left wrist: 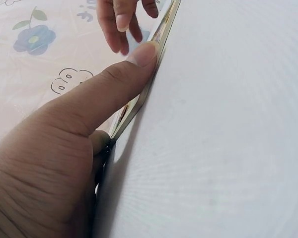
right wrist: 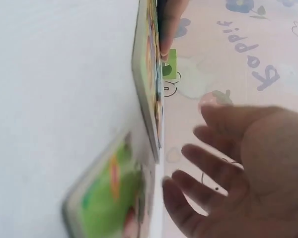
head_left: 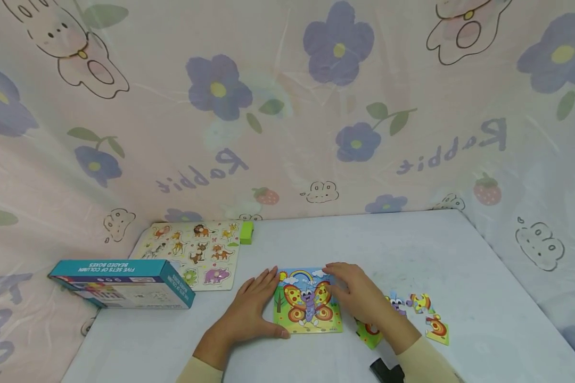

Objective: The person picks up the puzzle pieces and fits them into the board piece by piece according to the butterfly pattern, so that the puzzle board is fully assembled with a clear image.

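A square butterfly puzzle board (head_left: 308, 301) lies on the white table with its picture facing up; in the right wrist view the board (right wrist: 148, 94) shows edge-on. My left hand (head_left: 254, 311) rests along the board's left side, fingers stretched toward the far corner and thumb at the near left corner. In the left wrist view, the thumb of that left hand (left wrist: 74, 114) presses on the board's edge. Over the far right corner hovers my right hand (head_left: 356, 292). Seen from its wrist, the right hand (right wrist: 243, 168) has loosely bent fingers and holds nothing.
Several loose puzzle pieces (head_left: 437, 329) lie right of the board, partly hidden by my right forearm. A black object (head_left: 387, 371) sits at the near edge. To the left are a teal box (head_left: 124, 284), an animal board (head_left: 206, 260) and a green block (head_left: 246, 233). Patterned cloth surrounds the table.
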Tool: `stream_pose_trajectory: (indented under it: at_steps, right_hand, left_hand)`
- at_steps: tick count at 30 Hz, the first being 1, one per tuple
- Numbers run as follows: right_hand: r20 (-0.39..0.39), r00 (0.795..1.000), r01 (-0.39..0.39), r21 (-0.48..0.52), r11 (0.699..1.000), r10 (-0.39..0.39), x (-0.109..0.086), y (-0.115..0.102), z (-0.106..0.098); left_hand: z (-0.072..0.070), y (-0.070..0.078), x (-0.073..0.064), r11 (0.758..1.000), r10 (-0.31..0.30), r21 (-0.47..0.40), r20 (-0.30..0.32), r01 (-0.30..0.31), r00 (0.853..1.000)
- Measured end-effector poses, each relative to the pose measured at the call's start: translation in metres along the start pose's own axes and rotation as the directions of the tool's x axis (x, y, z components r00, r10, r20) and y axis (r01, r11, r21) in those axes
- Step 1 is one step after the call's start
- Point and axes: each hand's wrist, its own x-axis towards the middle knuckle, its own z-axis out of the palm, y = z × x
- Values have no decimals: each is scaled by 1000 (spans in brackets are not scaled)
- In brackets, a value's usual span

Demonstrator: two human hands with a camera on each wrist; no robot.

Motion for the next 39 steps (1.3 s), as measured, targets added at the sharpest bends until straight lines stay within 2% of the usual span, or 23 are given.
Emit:
stream_pose_trajectory:
  at_steps: [3,5,7,10,17,21,28,32,36,39]
  right_hand:
    - [129,986,124,-118,985,-108,-7,0,-3]
    - [194,974,154,-173,973,-120,-11,-2,-3]
    - [227,967,166,-212,963,-116,-14,-3,-2]
    - [229,967,173,-250,953,-115,-19,-4,1]
    - [179,971,209,-296,932,-160,-23,-4,8]
    - [177,972,203,-304,931,-154,-22,-1,8]
    - [173,969,216,-268,939,-174,-22,2,8]
    - [168,974,185,-206,961,-152,-21,5,8]
    - [158,981,130,-80,988,-116,-19,9,1]
    - [136,986,83,78,993,-93,-19,10,-8]
  left_hand:
    - [0,0,0,1000,-5,8,2,5,1000]
    - [0,1,0,1000,-9,11,3,9,1000]
    - [-1,2,0,1000,-8,8,3,8,1000]
    - [-1,3,0,1000,4,-2,-3,-4,1000]
    - [-2,2,-1,1000,11,3,-9,-11,1000]
    - [0,2,1,1000,8,7,-7,-8,1000]
    - [0,2,1,1000,-3,20,-1,3,1000]
    - [0,2,1,1000,4,22,-6,-4,1000]
    - [1,1,1,999,13,30,-17,-12,1000]
    - [1,1,-1,999,15,32,-21,-15,1000]
